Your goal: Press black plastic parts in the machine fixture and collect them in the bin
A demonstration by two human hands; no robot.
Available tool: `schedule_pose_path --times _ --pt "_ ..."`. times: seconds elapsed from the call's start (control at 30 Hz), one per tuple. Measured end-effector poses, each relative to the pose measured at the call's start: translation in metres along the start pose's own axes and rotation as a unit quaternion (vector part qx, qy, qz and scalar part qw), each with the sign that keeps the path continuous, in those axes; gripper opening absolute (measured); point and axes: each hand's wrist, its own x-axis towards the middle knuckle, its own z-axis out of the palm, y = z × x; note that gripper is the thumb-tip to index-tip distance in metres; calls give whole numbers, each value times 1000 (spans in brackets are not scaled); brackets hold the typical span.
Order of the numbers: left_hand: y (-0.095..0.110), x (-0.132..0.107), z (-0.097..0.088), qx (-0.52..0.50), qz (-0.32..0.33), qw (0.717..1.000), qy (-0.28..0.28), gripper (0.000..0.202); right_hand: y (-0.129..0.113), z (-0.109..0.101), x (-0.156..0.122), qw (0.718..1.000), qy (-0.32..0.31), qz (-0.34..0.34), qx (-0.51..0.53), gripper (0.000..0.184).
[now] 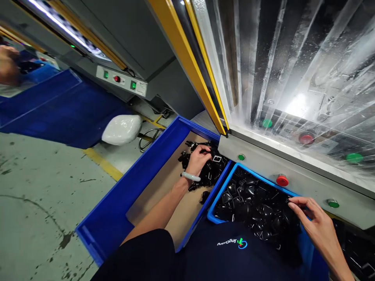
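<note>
Right here against my dark shirt [233, 244], my right hand [318, 220] is reaching over the bright blue crate [224, 193], fingers half curled, tips right at the black cup-shaped pieces [249, 207] heaped inside. Whether those fingers have hold of anything, I can't tell. My left hand [198, 160], pale bangle [190, 176] on the wrist, is curled down tight on the black plastic parts [205, 169] piled at the end of the long blue bin [117, 199], right up by the crate, with a cardboard liner [166, 195] under them. One small square piece with a pale outline [216, 158] sits just past my knuckles.

Just beyond, there's the grey machine ledge [293, 164] with its red button [282, 180] and green buttons [241, 157], then a clear plastic curtain [293, 66] behind a yellow-edged frame [187, 66]. Off to the left, a white bag [121, 129] lies on the concrete floor [43, 207] by a yellow line [102, 164], a control box [120, 80] is up above, and another person's hand [8, 64] shows past a blue mat [58, 109].
</note>
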Motion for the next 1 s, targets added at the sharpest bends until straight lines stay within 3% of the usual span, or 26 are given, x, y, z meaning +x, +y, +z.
schedule_pose_path --times 0.1,0.2,0.37,0.47,0.6,0.7,0.87,1.0 --pt "25 -32 45 -90 123 985 -84 28 -43 6 17 997 1 20 74 39" --pt "48 -61 88 -101 187 963 -167 24 -74 14 34 985 -17 46 163 42" --pt "68 -87 130 -109 300 920 -228 26 -81 14 49 969 -58 71 228 46" --pt "74 -93 138 -76 349 900 -250 34 -72 9 54 966 -73 83 233 48" --pt "77 -94 142 36 407 869 -279 59 -63 3 62 961 -92 97 243 51" --pt "76 -89 144 54 430 838 -332 55 -60 0 67 964 -99 94 227 50" --pt "73 -80 148 39 383 862 -329 46 -59 -9 68 977 -78 74 186 43" --pt "78 -79 157 14 400 853 -335 44 -63 -14 69 991 -63 30 115 34"
